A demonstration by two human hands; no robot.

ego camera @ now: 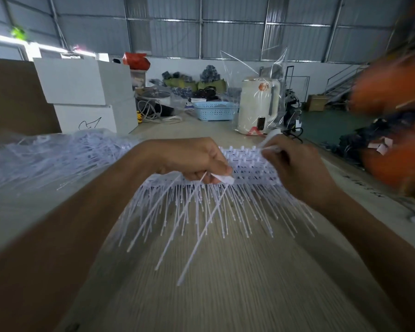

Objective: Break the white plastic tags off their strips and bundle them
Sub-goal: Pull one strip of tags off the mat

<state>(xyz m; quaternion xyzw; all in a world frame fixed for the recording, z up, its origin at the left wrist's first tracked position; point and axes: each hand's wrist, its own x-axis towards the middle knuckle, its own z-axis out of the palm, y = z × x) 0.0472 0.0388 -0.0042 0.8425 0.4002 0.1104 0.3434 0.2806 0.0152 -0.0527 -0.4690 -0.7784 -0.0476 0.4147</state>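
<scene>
Both hands (197, 161) grip unlabelled white tags (225, 200)

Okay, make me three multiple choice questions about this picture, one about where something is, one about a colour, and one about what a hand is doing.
1. Where does the white kettle stand?
A. beyond the hands, on the table's far end
B. on the floor
C. on the white boxes

2. What colour is the basket?
A. red
B. light blue
C. black

3. What is the left hand doing?
A. lying flat and open
B. gripping white tags
C. holding the kettle

Answers: 1 A, it stands past the right hand; 2 B, its lattice walls are pale blue; 3 B, its fingers curl around tag heads.
</scene>
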